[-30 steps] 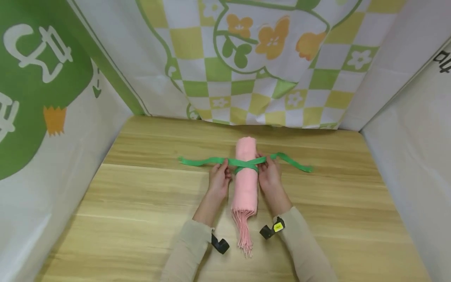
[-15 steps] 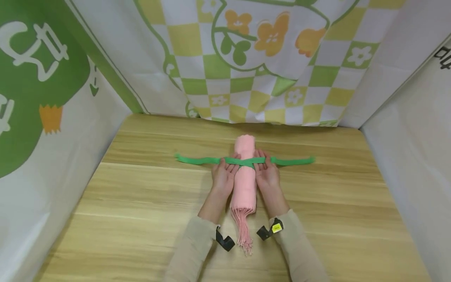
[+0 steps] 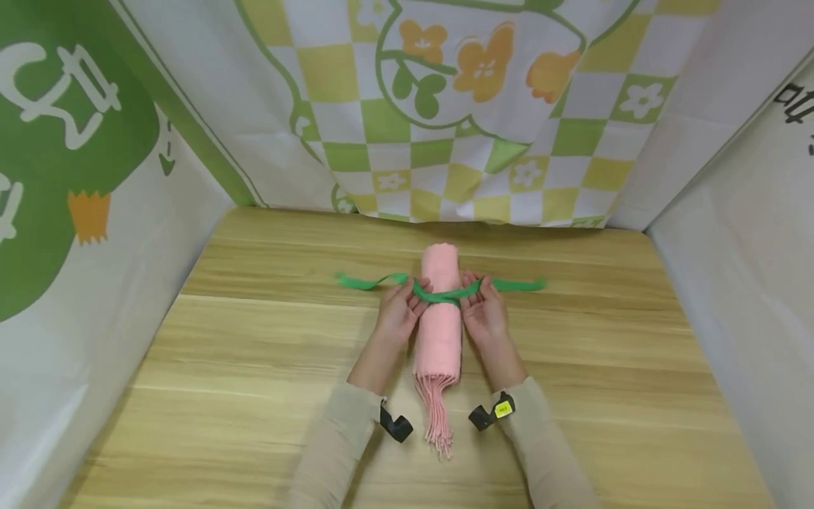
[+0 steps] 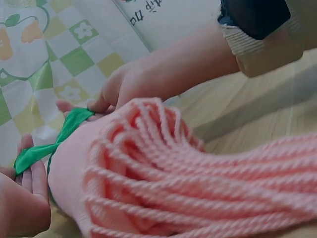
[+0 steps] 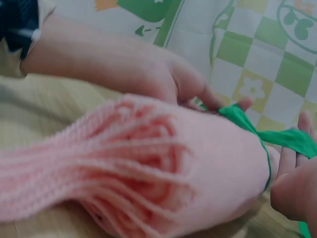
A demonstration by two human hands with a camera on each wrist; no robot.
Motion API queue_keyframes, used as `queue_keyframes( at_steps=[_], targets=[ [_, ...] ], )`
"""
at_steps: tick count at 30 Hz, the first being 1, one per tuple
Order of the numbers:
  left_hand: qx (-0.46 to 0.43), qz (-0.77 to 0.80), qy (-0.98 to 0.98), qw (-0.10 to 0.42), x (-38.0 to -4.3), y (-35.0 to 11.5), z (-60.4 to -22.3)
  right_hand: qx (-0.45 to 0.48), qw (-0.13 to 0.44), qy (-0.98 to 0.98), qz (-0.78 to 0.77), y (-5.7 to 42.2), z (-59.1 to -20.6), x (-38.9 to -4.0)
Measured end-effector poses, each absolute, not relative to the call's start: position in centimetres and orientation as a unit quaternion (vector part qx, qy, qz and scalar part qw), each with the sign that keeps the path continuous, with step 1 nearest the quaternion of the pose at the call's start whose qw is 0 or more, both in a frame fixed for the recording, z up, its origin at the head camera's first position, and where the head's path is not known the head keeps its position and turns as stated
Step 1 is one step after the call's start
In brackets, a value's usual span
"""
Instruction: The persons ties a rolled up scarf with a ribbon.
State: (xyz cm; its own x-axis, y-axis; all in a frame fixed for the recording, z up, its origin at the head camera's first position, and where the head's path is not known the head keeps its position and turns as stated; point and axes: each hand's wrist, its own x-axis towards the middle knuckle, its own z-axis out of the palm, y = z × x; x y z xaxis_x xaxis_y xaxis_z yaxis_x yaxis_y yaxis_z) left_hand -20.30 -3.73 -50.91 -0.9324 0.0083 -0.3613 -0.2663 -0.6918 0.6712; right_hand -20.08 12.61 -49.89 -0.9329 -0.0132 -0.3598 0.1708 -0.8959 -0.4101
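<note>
A rolled pink scarf (image 3: 439, 339) lies lengthwise on the table, its fringe (image 3: 436, 417) toward the person. A green ribbon (image 3: 441, 297) wraps its upper half and crosses over itself on top. On the left side of the roll, my left hand (image 3: 397, 311) pinches one ribbon length between thumb and fingers. My right hand (image 3: 486, 311) pinches the other length on the right side. Both loose ends stretch outward past the hands. In the left wrist view the crossed ribbon (image 4: 59, 141) rises off the roll between the two hands. The right wrist view shows the fringe (image 5: 124, 168) close up.
The wooden table (image 3: 254, 367) extends around the roll on all sides. A checkered, flower-printed cloth (image 3: 483, 155) hangs at its back edge. Printed white and green panels (image 3: 127, 297) stand at the left and right.
The ribbon's outer ends have drawn inward from their straight stretch half a second ago, and the left length now twists. The left hand shifted slightly; the scarf stays in place.
</note>
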Motion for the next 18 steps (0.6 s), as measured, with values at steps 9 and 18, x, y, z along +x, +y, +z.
queue_keyframes(
  at_steps=[9, 18],
  targets=[
    [-0.137, 0.853, 0.487, 0.127, -21.4, -4.6, -50.5, 0.112, 0.081, 0.331, -0.933, 13.6, -50.3, -20.8],
    [-0.089, 0.779, 0.61, 0.116, -21.8, -4.7, -50.2, 0.041, 0.101, 0.468, -0.877, 13.9, -50.1, -21.2]
  ],
)
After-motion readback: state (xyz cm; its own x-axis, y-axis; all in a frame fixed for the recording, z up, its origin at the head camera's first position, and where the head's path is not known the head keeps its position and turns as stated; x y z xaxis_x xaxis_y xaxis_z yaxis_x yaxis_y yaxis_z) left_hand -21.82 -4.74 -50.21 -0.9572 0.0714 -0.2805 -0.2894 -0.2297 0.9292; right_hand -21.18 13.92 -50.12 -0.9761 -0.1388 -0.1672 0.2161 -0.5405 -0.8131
